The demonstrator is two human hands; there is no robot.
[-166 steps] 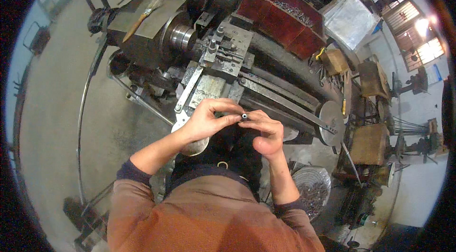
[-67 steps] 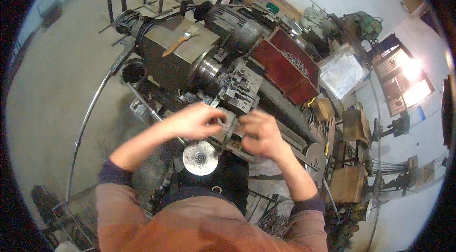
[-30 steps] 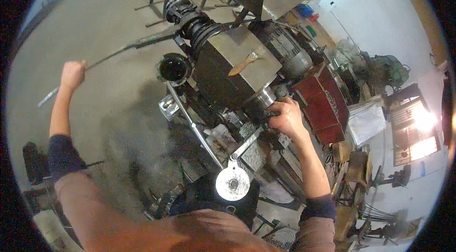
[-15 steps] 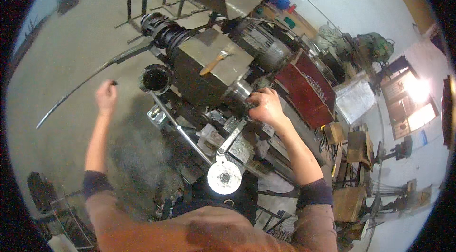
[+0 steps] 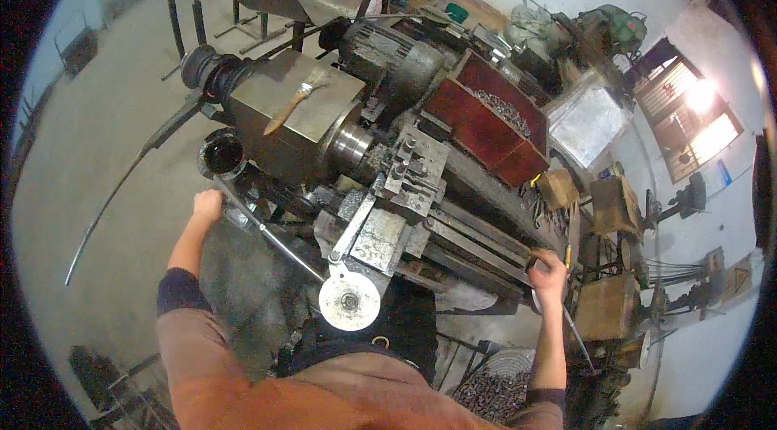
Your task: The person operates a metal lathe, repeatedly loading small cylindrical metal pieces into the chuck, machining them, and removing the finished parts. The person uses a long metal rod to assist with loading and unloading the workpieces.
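A small lathe stands before me, with a bright spindle nose [image 5: 353, 145] and a tool post [image 5: 417, 167] on its carriage. My left hand [image 5: 208, 205] is closed beside the open-ended round black housing [image 5: 222, 153] and the upper end of a long metal rod [image 5: 279, 242]; what it holds, if anything, is hidden. Away to the right, past the lathe bed [image 5: 481, 248], my right hand [image 5: 548, 274] pinches a small dark piece too small to name. A round white handwheel [image 5: 350, 300] is close to my body. The paintbrush [image 5: 289, 108] lies on the headstock [image 5: 312, 94].
Behind the bed sits a dark red tray [image 5: 486, 126] with metal pieces in it. An electric motor [image 5: 388, 57] is behind the headstock. Wooden blocks [image 5: 603, 304] and tools line the right side. At lower right, many small metal parts [image 5: 494, 389] lie in a container. A curved bar [image 5: 121, 195] juts out left.
My right hand has left the spindle and moved right and toward me, past the bed. My left hand has come down and slightly right. The view has shifted, uncovering the tool post.
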